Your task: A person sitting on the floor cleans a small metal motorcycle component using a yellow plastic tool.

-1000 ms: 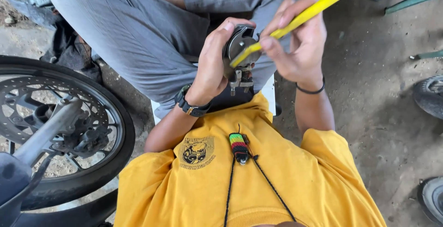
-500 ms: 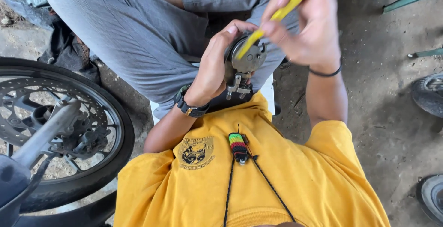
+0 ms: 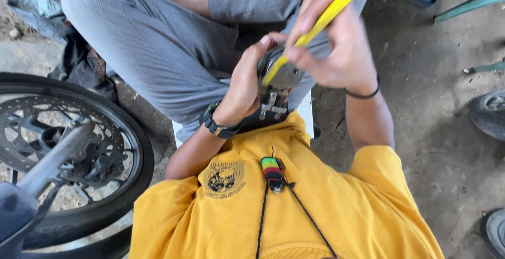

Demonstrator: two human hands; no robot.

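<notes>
Screwdriver (image 3: pixel 336 6) in right hand (image 3: pixel 336 53), metal part (image 3: pixel 279 80) in left hand (image 3: pixel 244 88).

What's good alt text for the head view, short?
Seen from above, a person in a yellow shirt holds a small round metal part in the left hand and works a yellow-handled tool into it with the right hand. A motorcycle wheel stands at the left on the dirt floor.

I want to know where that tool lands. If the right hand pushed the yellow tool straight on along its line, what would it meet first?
Most likely the round metal part held in the left hand; the yellow tool in the right hand already seems to touch it, though depth is unclear.
</notes>
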